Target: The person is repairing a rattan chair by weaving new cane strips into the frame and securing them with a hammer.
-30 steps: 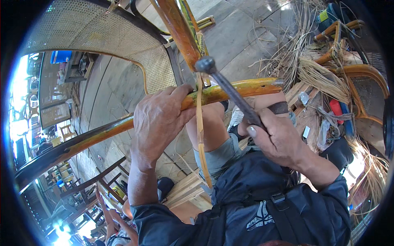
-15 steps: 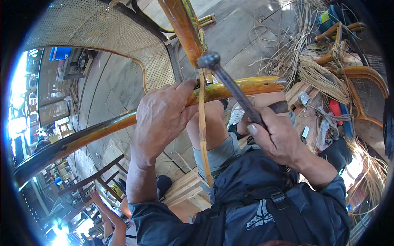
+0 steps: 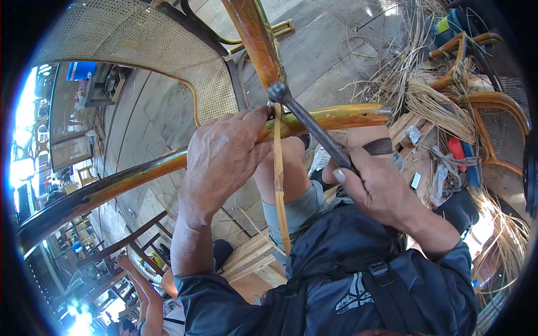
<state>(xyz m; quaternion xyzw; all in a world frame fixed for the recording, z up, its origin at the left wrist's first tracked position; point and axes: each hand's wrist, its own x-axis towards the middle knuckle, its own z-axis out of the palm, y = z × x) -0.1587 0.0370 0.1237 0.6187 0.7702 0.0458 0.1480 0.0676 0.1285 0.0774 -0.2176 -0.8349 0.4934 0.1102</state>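
One hammer (image 3: 314,130) (head up-left, diagonal)

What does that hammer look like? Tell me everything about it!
The hammer is dark grey metal, with a small rounded head and a long thin shaft. It slants up to the left from the right hand, which grips its lower end. Its head sits against the glossy orange-brown wooden rail, just above a pale cane strip.

Amber-orange glossy chair frame (image 3: 314,120), dark grey hammer (image 3: 305,120), pale cane strip (image 3: 278,179)
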